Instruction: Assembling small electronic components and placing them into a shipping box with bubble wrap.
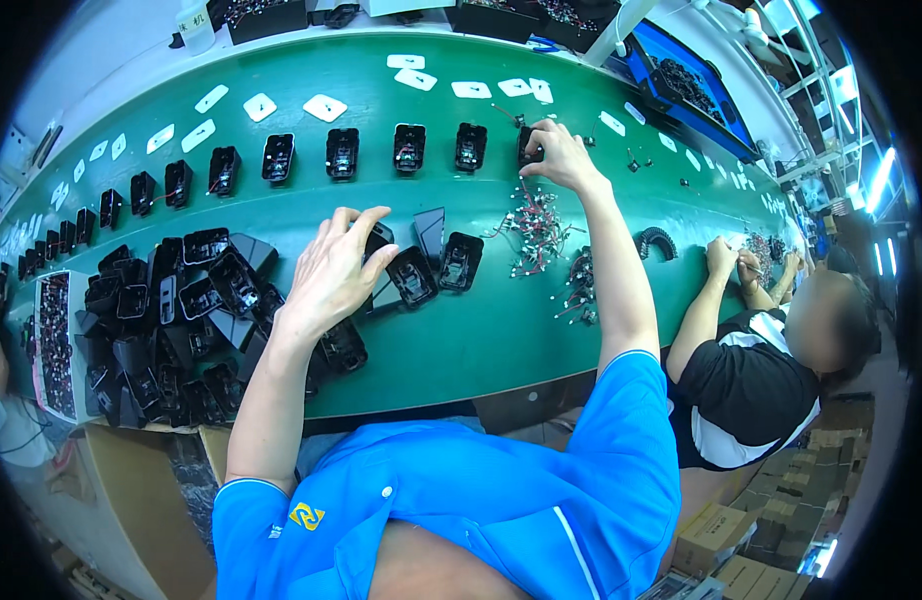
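On housing (529, 147), right hand (563, 156); left hand (339, 262) spread

Green table (451, 350), black housings (414, 277), white cards (325, 107), blue shirt (461, 470)

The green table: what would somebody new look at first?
Probably the big heap of black cases on the left side of the green table. Behind it, a long row of black cases curves across, with the right hand at its right end. A tangle of wires lies just this side of that hand.
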Demonstrator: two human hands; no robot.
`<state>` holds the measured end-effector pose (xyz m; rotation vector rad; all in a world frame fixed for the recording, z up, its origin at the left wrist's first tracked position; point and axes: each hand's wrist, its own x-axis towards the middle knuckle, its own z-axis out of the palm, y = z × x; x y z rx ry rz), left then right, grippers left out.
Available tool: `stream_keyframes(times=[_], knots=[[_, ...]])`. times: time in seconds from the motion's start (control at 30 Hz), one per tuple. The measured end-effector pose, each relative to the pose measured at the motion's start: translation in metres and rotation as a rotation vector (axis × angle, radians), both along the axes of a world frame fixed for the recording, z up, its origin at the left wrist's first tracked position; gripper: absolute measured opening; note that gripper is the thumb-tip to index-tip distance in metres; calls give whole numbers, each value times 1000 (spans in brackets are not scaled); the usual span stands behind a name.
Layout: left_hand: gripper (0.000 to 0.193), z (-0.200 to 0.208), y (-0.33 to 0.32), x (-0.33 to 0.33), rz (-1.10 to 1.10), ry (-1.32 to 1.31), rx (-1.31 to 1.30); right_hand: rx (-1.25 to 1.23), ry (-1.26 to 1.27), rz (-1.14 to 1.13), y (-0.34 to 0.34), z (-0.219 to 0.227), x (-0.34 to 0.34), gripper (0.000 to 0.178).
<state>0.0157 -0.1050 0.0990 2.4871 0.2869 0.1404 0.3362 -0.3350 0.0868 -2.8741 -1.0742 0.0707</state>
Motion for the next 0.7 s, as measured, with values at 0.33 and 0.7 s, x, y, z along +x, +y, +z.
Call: stream_keyframes(times=[0.33,0.7], knots=[[38,-8,29,7,-37,42,72,128,164,-197,25,30,24,45],[39,26,36,-18,343,-419,-1221,563,304,-183,49,32,38,34]])
